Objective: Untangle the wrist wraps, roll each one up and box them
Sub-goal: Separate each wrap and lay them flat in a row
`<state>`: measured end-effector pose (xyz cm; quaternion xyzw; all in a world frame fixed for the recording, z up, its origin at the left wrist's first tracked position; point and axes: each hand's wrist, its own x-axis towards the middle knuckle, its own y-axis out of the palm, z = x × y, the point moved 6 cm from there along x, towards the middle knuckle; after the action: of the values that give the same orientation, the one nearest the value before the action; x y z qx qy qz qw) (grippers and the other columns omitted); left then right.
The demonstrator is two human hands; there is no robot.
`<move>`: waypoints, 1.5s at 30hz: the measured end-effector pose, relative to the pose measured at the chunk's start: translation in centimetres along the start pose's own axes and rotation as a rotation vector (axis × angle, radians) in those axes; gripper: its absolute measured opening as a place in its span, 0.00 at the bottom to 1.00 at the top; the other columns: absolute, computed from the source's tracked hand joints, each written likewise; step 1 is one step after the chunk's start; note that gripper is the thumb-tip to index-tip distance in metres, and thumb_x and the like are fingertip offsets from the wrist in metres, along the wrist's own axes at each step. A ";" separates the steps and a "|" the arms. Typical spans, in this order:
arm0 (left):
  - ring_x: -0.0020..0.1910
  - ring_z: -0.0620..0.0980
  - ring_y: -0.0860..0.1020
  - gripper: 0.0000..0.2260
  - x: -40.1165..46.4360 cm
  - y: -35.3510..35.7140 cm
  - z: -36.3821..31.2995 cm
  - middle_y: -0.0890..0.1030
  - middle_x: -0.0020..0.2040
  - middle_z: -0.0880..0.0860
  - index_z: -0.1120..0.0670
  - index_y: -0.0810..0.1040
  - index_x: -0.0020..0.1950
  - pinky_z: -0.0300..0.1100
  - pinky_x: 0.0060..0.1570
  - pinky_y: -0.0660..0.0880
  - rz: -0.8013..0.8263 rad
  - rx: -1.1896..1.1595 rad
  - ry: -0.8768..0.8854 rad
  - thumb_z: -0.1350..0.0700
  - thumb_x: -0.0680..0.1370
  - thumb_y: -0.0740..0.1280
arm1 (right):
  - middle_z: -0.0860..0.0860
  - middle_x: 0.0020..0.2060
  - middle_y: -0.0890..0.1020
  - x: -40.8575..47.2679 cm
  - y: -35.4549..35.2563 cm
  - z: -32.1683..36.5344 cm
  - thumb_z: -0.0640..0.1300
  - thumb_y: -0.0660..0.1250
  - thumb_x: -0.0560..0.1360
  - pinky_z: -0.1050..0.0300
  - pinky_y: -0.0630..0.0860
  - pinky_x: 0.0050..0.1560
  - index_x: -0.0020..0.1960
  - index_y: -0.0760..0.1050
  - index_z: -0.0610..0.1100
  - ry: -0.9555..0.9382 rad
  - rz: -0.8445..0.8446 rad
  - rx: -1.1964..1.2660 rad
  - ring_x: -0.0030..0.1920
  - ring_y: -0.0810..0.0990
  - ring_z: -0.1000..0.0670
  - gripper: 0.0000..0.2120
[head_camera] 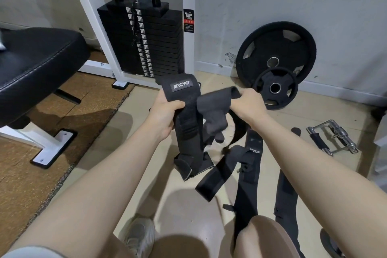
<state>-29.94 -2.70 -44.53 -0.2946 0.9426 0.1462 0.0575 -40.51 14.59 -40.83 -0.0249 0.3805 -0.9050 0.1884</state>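
The left hand (165, 111) grips a logo-patched wrist wrap (186, 123) in mid-air above the floor (178, 201); the right hand (247, 100) pinches a second strap (211, 109) crossing it. Pulling apart hard could tighten the snag, since the hook-and-loop likely clings.

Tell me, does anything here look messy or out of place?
Yes. Black wrist wraps lie strewn and crossed over each other on the floor, unrolled. The left hand and right hand hold up two more, twisted together. A cable handle lies loose nearby.
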 end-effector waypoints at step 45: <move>0.53 0.55 0.82 0.16 0.4 1.6 -2.3 0.78 0.61 0.56 0.50 0.66 0.69 0.53 0.48 0.80 -0.021 -0.571 0.010 0.47 0.84 0.51 | 0.48 0.46 0.81 -2.6 4.6 0.7 0.25 0.53 0.76 0.62 0.79 0.39 0.56 0.76 0.46 -0.038 0.481 0.938 0.39 0.82 0.53 0.22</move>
<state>-31.21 -2.34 -42.02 -0.3094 0.8604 0.4037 -0.0312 -36.43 12.07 -43.28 0.1339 -0.0741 -0.9086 0.3885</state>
